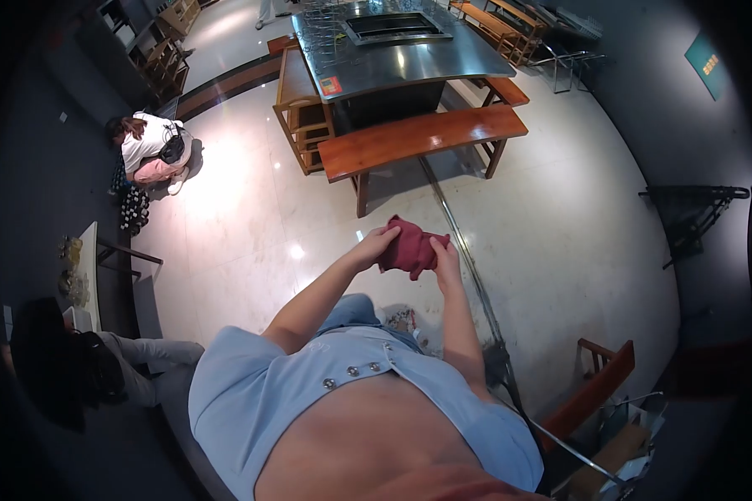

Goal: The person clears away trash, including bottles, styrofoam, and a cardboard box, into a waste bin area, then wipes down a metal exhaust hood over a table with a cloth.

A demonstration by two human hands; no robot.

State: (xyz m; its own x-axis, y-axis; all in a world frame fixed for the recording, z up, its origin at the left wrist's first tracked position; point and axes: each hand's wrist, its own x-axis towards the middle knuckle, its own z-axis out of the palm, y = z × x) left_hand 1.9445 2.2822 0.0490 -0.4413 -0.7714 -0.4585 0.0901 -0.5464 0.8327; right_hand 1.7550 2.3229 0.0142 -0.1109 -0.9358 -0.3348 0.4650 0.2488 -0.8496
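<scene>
A dark red cloth [413,249], bunched and folded, is held up in front of me between both hands. My left hand [379,244] pinches its left edge, thumb on top. On the other side, my right hand [444,257] grips the right edge of the same cloth. Both arms reach forward over the pale tiled floor, and the cloth hangs in the air, touching nothing else. The fingers behind the cloth are hidden.
Ahead stands a metal-topped table [393,67] with a wooden bench [426,140] before it. A metal strip [455,221] crosses the floor. At left, one person [154,149] crouches by bottles; another [83,367] stands near a side table [88,267]. A wooden seat [589,397] lies right.
</scene>
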